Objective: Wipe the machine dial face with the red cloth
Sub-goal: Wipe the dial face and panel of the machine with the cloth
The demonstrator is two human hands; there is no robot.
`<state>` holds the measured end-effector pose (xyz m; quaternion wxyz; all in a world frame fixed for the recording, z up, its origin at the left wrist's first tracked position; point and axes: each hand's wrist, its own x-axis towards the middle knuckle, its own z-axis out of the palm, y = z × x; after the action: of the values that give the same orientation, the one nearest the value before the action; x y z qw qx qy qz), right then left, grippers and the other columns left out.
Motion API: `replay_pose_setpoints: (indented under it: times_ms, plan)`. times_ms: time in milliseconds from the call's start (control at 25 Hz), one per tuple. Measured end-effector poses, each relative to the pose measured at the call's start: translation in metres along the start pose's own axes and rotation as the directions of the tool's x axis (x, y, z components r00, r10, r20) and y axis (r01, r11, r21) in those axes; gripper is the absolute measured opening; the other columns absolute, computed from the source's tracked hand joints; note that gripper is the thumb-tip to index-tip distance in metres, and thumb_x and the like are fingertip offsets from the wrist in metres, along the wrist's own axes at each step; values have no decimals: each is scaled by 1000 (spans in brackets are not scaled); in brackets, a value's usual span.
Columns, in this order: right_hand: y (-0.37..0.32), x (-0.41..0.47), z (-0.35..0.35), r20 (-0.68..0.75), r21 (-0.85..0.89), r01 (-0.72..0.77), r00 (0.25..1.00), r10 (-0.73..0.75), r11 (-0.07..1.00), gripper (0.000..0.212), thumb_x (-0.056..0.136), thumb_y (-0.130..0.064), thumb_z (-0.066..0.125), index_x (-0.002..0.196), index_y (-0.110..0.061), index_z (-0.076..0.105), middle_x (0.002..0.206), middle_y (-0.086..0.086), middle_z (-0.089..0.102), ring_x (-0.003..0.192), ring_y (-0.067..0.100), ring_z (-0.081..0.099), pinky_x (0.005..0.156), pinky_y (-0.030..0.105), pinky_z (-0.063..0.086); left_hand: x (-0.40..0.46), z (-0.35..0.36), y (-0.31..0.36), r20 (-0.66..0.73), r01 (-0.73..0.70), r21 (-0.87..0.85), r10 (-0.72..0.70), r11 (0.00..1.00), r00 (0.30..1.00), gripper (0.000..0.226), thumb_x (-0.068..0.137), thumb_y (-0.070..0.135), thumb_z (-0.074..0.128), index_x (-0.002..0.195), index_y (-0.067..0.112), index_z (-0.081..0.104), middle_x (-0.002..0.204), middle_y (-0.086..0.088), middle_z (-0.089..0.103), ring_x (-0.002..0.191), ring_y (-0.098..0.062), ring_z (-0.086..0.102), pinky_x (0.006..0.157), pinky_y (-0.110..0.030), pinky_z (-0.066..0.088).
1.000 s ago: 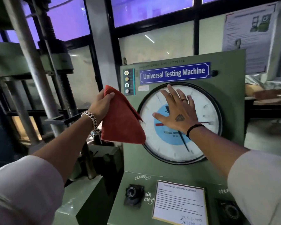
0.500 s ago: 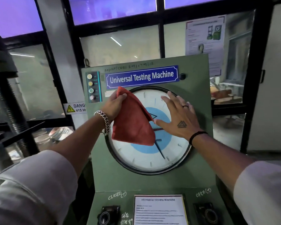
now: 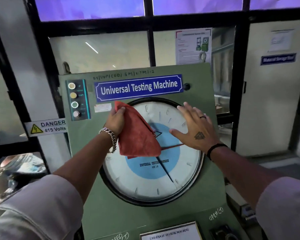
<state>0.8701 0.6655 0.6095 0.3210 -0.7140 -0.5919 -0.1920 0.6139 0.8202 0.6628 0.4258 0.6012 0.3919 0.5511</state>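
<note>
fingers (image 3: 119,110) of the left hand (image 3: 115,121) pinch the red cloth (image 3: 137,135) over the dial face (image 3: 145,179) upper left; right hand (image 3: 196,130) lies flat, fingers spread, on its upper right.

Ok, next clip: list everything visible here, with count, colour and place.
dial face: one, white with blue centre, middle of the panel
red cloth: one, over the dial's upper left
machine panel: one, green, centre
nameplate: one, blue, above the dial
indicator lights: four, column at upper left of the panel
danger sign: one, white with a yellow triangle, left of the panel
poster: one, white, behind the machine
left hand: grip shut on the cloth's top
right hand: open, flat at the dial's right edge
</note>
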Motion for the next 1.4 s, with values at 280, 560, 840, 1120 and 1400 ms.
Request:
replay_pose_setpoints:
  times_ms: [280,560,840,1120,1400]
  plan:
    - [0,54,31,29,-15,11,1000,-10,1000,96,89,-86,51,171,-44,27,187,-11,16,170,31,25,135,61,19,27,-11,-23,-307,-59,-262,-25,963,952,20,111,30,49,126,23,60,124,-3,71,119,-22,68,112,-43,51]
    - [3,121,51,55,-7,155,986,-154,988,93,93,-80,55,172,-40,27,187,-5,19,169,31,27,135,63,21,-6,65,-77,58,-586,405,620,702,783,21,111,33,42,127,38,54,123,7,64,115,-22,61,103,-45,48]
    - [53,159,73,56,20,201,978,-202,979,79,103,-61,62,173,-34,34,186,0,26,167,31,32,134,56,29,47,70,-101,460,-585,806,531,86,712,44,100,46,47,140,35,63,141,-2,59,124,-35,57,103,-55,43]
    - [66,175,95,59,94,234,969,-240,968,75,106,-63,37,174,-34,33,184,-6,31,167,28,28,132,55,28,38,64,-168,260,-333,941,496,63,829,76,107,61,40,175,35,20,175,-16,33,157,-40,35,123,-67,27]
    - [80,183,100,68,206,287,950,-306,936,75,105,-67,22,175,-42,32,181,-21,31,163,19,27,126,43,18,50,181,-147,570,-591,793,522,-146,635,71,103,62,46,170,41,35,171,-8,43,142,-36,50,127,-67,18]
